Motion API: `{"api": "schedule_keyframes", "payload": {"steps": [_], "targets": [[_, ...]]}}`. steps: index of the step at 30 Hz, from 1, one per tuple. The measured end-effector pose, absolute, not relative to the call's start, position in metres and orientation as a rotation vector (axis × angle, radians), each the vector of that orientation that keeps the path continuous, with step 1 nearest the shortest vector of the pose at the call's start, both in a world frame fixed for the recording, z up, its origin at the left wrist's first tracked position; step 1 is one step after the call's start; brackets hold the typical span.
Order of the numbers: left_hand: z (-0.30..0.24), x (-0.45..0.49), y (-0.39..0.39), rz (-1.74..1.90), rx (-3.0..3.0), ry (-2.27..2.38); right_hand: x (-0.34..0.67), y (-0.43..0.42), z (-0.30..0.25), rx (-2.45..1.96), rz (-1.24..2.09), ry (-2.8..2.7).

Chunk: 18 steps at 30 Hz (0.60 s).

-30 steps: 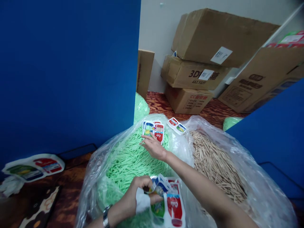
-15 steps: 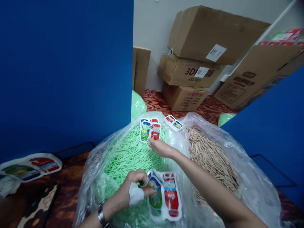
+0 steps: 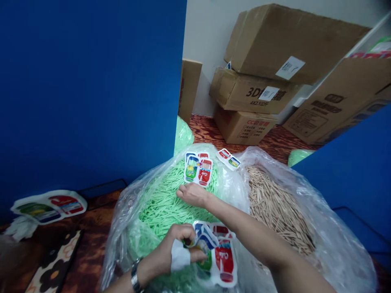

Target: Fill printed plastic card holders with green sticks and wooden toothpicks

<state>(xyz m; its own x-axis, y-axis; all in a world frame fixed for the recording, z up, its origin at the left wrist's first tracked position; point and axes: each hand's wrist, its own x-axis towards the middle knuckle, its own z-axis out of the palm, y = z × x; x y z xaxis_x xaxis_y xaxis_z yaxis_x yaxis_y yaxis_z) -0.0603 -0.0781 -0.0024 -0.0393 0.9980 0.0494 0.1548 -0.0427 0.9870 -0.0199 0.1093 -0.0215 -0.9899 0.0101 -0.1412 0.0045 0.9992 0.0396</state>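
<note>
My left hand (image 3: 179, 246), with white wrapping at the thumb and a metal watch on the wrist, grips a double-jar pouch (image 3: 224, 260) printed with a green Sprite half and a red Cola half. The pouch's blue edge gapes beside my fingers. Over the thin green sticks (image 3: 161, 203) in a clear plastic bag, my right hand (image 3: 194, 195) is closed with its fingertips down at the sticks; anything between them is hidden. Just beyond it, several similar pouches (image 3: 198, 169) lie stacked on the green sticks.
Brown sticks (image 3: 277, 207) fill a second clear bag on the right. One pouch (image 3: 229, 158) rests between the bags. Cardboard boxes (image 3: 253, 91) are stacked behind, and blue panels (image 3: 91, 89) stand on both sides. A larger pouch (image 3: 50, 206) lies at left.
My right hand has moved from the stacked pouches down and left onto the green sticks, its fingers now curled. My left hand keeps its grip on the pouch. The view has shifted slightly.
</note>
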Motion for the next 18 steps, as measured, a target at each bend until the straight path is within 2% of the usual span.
{"api": "schedule_keyframes", "payload": {"steps": [2,4,5,7,9,12,14,18], "targets": [[-0.006,-0.060,-0.078,1.207,1.335,1.336,-0.020,0.111,-0.020,0.104,0.004,3.038],[-0.009,-0.060,-0.076,1.220,1.328,1.332,-0.017,0.115,-0.015,0.257,-0.189,3.122],[-0.010,-0.059,-0.075,1.230,1.326,1.333,-0.015,0.117,-0.012,0.354,-0.409,3.162],[-0.011,-0.058,-0.073,1.249,1.335,1.331,-0.010,0.120,-0.008,0.560,-1.054,3.123],[-0.011,-0.057,-0.072,1.250,1.352,1.314,-0.004,0.123,-0.007,0.718,-1.685,2.881],[-0.010,-0.057,-0.071,1.242,1.354,1.290,0.002,0.123,-0.012,0.876,-2.204,2.498],[-0.010,-0.056,-0.071,1.241,1.344,1.295,0.005,0.123,-0.015,0.919,-2.293,2.388],[-0.007,-0.056,-0.072,1.246,1.350,1.300,0.013,0.125,-0.014,0.906,-2.084,2.555]]}}
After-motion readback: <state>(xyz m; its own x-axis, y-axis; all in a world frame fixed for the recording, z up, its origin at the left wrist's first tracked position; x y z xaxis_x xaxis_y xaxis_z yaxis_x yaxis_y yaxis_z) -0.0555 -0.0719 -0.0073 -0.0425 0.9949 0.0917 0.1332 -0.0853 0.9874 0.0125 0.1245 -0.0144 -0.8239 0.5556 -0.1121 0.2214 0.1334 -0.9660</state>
